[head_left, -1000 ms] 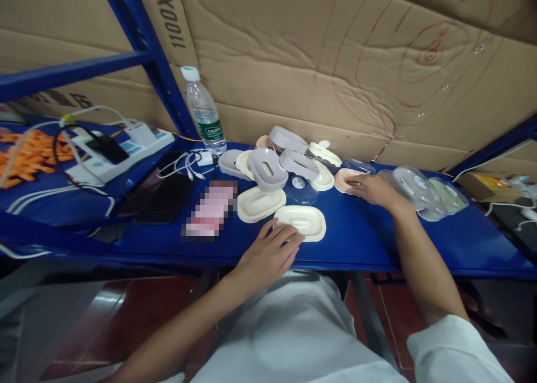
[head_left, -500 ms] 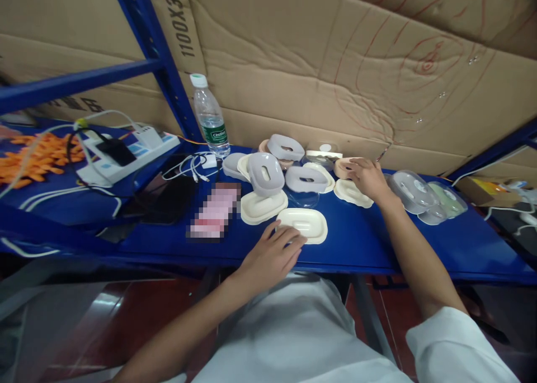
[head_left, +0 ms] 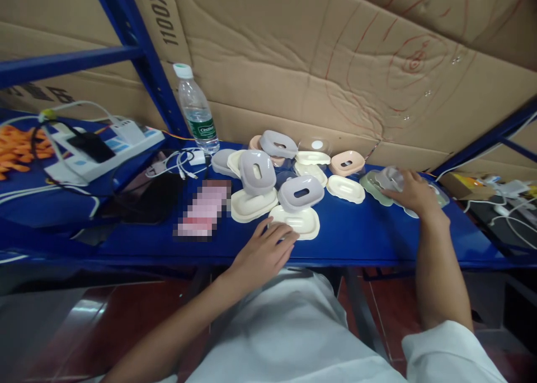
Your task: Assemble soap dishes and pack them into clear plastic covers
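My left hand (head_left: 268, 249) lies with fingers spread on the near left edge of a cream oval soap dish tray (head_left: 302, 222). A grey soap dish (head_left: 301, 193) with a slot in its middle overlaps the far edge of that tray. At the right, my right hand (head_left: 414, 195) closes over a clear plastic lid (head_left: 389, 177), partly hidden by the fingers. Beneath and beside it lie a pale green translucent piece (head_left: 375, 187) and other clear pieces. A peach slotted dish (head_left: 347, 162) stands behind another cream tray (head_left: 346, 189), left of the right hand.
More grey dishes (head_left: 257, 171) and cream trays (head_left: 254, 205) lie piled at the centre left. A blurred-out phone (head_left: 205, 209), a water bottle (head_left: 197, 112) and a power strip (head_left: 104, 156) are on the left. Cardboard (head_left: 268, 64) backs the blue table (head_left: 361, 237).
My right hand has moved right from the peach dish to the clear pieces, which now lie differently. The grey slotted dish sits nearer, over the cream tray. My left hand stays at that tray.
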Action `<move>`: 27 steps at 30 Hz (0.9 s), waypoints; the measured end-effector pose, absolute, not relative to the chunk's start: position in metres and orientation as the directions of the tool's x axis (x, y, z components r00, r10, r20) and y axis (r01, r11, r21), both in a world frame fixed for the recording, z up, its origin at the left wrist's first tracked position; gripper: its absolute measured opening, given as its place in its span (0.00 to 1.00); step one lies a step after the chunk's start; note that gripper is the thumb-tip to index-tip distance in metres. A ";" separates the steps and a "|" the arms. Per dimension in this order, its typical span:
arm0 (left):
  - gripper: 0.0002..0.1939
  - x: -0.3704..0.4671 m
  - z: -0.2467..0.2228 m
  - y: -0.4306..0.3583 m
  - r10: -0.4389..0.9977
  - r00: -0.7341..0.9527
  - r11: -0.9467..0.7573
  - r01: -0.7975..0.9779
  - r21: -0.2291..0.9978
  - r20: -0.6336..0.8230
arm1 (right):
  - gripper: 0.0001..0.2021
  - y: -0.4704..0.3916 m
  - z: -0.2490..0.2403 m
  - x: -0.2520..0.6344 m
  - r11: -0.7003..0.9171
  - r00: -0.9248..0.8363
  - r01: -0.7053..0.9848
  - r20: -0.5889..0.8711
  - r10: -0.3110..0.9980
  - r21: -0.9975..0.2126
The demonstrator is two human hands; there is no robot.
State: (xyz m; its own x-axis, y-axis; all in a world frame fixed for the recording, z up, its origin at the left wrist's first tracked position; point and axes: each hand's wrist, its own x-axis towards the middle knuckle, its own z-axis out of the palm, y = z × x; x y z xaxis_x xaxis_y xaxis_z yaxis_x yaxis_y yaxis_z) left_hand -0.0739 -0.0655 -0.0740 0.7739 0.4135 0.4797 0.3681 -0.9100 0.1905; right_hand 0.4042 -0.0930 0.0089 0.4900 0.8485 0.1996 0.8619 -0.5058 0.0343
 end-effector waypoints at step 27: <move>0.52 -0.084 -0.037 -0.002 0.737 0.303 -0.663 0.153 0.733 0.604 | 0.36 0.017 0.010 0.199 0.651 -0.396 0.637 0.548 0.737 -0.414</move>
